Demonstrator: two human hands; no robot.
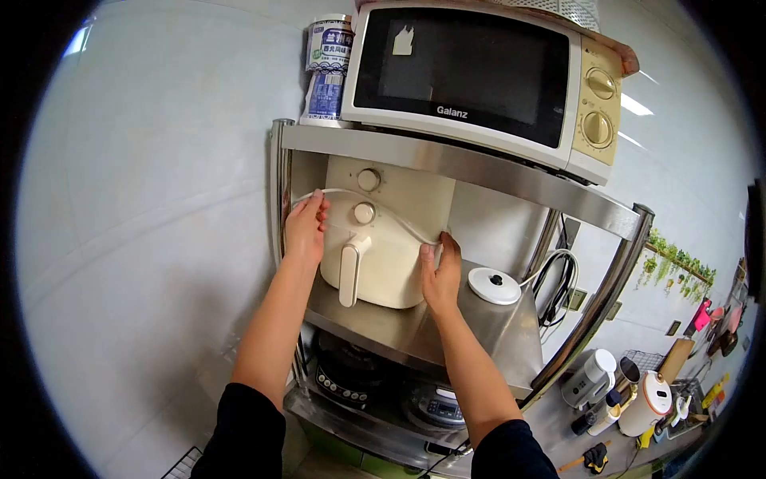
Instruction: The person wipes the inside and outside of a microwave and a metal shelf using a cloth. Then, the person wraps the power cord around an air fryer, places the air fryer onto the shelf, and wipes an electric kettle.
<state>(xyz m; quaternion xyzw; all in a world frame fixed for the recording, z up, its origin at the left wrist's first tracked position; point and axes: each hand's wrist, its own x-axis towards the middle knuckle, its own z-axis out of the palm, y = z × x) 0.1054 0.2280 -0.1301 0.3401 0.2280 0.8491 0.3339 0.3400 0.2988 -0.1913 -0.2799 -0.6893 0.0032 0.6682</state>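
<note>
A cream air fryer (383, 267) with two round knobs and a front handle stands on the middle steel shelf (503, 323). Across its front runs a white cord (391, 214). My left hand (308, 227) pinches the cord at the fryer's upper left side. On the right, my right hand (441, 271) is against the fryer's side, with the cord between thumb and fingers. A white round lid (495, 286) with a black knob lies on the shelf to the right of my right hand.
Above is a Galanz microwave (463, 68) beside stacked paper cups (327, 68). Dark appliances (343, 375) sit on the lower shelf. Coiled cords (557, 287) hang by the right post (594, 299). A kettle (589, 377) and rice cooker (645, 403) stand at lower right.
</note>
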